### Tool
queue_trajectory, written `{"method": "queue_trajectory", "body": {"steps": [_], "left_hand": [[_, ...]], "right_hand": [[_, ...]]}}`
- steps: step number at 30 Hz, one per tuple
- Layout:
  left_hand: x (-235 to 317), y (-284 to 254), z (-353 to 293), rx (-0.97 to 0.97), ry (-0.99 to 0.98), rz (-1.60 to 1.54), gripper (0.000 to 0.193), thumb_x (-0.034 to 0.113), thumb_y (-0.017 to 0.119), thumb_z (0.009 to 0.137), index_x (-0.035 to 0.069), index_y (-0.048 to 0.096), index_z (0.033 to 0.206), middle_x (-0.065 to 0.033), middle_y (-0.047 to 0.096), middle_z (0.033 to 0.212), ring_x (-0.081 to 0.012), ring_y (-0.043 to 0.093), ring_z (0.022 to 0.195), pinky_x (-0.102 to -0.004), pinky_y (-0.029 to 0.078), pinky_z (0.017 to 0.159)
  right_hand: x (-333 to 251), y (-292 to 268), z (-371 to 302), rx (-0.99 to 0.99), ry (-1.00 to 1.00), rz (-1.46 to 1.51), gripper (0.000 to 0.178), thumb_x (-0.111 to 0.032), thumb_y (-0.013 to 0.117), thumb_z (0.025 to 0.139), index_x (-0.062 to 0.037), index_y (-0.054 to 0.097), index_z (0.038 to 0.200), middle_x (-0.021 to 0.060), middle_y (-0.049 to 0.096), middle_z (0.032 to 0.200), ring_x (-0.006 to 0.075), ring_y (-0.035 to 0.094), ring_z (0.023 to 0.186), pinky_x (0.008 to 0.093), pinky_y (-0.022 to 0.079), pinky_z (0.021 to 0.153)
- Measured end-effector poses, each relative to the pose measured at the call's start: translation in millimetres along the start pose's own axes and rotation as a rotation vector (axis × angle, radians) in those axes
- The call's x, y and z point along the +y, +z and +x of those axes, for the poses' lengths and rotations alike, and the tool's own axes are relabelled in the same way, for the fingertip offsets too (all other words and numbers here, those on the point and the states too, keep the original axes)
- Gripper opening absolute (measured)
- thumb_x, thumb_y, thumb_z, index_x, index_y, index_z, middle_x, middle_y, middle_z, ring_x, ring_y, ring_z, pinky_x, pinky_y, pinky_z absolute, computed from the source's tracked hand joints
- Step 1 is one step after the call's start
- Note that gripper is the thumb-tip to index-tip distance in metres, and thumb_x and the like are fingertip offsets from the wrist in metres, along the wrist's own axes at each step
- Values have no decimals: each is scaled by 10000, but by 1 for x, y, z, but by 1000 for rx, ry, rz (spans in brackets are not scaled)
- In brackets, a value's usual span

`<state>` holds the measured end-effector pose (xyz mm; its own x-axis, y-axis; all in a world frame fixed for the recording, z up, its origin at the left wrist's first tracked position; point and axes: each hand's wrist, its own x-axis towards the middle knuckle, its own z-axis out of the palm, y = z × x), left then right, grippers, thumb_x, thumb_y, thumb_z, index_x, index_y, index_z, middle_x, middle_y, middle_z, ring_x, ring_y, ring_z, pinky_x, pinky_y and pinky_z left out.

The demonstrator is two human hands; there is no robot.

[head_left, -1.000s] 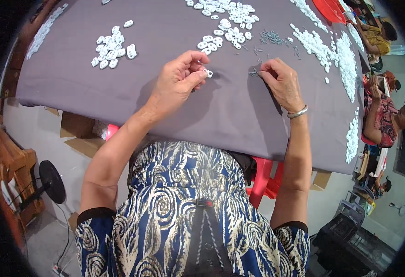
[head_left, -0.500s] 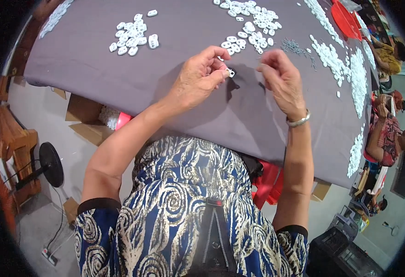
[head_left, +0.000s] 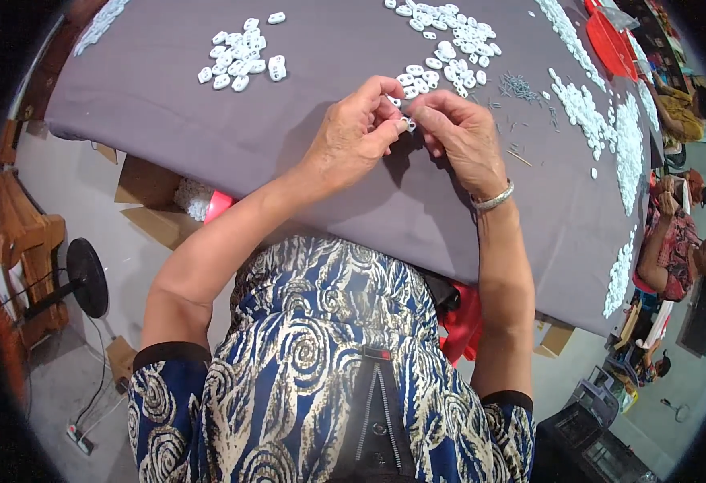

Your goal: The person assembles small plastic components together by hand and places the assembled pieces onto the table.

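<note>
left hand point(head_left: 353, 133) pinches a white piece point(head_left: 408, 124), right hand point(head_left: 461, 133) at it, grip unclear, bare grey cloth point(head_left: 353, 211) reaching the near edge point(head_left: 574, 318).

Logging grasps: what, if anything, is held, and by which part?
The left hand pinches a small white holed piece by its left side; whether the right hand holds anything cannot be told.

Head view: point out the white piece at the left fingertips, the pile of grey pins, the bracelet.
White piece point(head_left: 408, 125): head view, on its exposed end.
Pile of grey pins point(head_left: 518, 87): head view, middle of the heap.
Bracelet point(head_left: 494, 199): head view, outer face of the band.
</note>
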<state>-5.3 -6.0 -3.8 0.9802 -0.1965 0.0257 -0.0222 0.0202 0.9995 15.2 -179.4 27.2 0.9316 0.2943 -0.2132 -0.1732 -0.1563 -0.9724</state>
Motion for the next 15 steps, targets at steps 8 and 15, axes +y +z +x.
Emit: {"method": "queue_trajectory", "body": {"steps": [8,15], "left_hand": [[-6,0,0,13,38,2,255,57,583,874,7,517,1115,-35,579,795,-77,546,662,-246,484,592],[-4,0,0,4,27,-9,268,58,587,873,10,509,1124,-33,579,788,-75,542,660,-242,476,591]], "right_hand": [[1,1,0,-3,9,-22,140,-200,615,924,-66,653,920,-69,518,660,5,437,555,152,352,480],[-1,1,-1,-21,-4,-1,137,-208,612,925,-75,644,906,-75,517,665,2,440,561,158,359,485]]}}
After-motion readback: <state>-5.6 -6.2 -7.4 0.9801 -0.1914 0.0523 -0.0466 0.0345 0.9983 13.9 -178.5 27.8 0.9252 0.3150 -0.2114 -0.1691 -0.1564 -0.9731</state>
